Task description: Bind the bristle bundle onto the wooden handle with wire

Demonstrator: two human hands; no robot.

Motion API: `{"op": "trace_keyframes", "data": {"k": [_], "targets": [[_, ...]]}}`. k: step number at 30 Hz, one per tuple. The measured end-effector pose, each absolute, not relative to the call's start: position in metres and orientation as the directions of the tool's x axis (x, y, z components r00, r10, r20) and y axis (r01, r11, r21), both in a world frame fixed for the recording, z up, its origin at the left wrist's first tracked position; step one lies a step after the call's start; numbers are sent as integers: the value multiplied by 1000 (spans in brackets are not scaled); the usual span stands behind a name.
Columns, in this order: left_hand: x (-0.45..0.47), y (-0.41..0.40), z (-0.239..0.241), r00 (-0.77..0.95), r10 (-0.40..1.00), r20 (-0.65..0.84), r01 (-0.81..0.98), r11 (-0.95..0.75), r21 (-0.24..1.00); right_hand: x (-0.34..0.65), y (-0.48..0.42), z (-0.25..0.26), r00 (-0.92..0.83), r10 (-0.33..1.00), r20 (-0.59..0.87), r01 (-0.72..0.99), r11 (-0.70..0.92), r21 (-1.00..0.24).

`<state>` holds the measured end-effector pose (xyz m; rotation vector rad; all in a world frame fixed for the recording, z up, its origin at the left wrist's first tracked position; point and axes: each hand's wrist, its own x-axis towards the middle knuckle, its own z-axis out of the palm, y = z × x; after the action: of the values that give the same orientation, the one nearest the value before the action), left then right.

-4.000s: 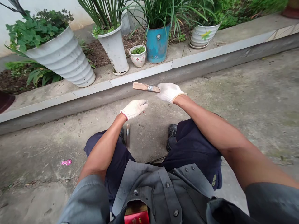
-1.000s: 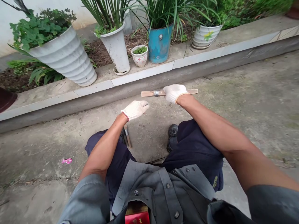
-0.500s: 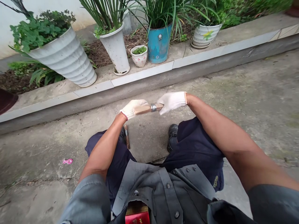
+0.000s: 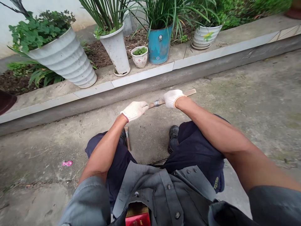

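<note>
While hands [image 4: 172,98] grip wood [image 4: 156,103], another piece [image 4: 127,139] perhaps touches a shoe [image 4: 122,137].

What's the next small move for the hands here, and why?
I'd probably slide the right hand onto the wire wrap to check it is snug: the wrap lies uncovered between the hands, with the right hand around the wooden stick and the left hand at one end.

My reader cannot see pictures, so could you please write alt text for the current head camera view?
A white-gloved right hand grips a wooden stick bound with silvery wire, one end at the fingers of the gloved left hand. Beyond the concrete floor, potted plants line a low ledge.
</note>
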<state>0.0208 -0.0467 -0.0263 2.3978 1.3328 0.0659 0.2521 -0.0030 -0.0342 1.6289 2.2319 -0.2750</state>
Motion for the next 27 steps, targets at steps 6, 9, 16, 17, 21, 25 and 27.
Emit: {"op": "trace_keyframes", "data": {"k": [6, 9, 16, 17, 21, 25, 27], "targets": [[20, -49, -16, 511, 840, -181, 809, -398, 432, 254, -22, -29, -605, 499, -620, 771, 562, -300], [19, -49, -19, 535, 826, -179, 770, -389, 505, 261, -25, -19, -658, 473, -586, 749, 486, -450], [19, -49, -29, 472, 861, -188, 755, -285, 591, 260, -12, -5, -484, 815, -320, 849, 348, -398], [20, -49, -29, 471, 863, -183, 771, -301, 562, 258, -9, -6, -429, 860, -278, 881, 331, -337], [24, -51, -27, 475, 855, -209, 806, -327, 493, 254, 2, -16, -237, 957, -168, 968, 219, -121], [26, -52, -28, 515, 830, -213, 802, -379, 462, 250, 2, -25, -163, 973, -161, 986, 167, 8], [26, -52, -27, 514, 830, -217, 811, -387, 439, 247, -1, -29, -143, 967, -211, 985, 160, 66]]}}
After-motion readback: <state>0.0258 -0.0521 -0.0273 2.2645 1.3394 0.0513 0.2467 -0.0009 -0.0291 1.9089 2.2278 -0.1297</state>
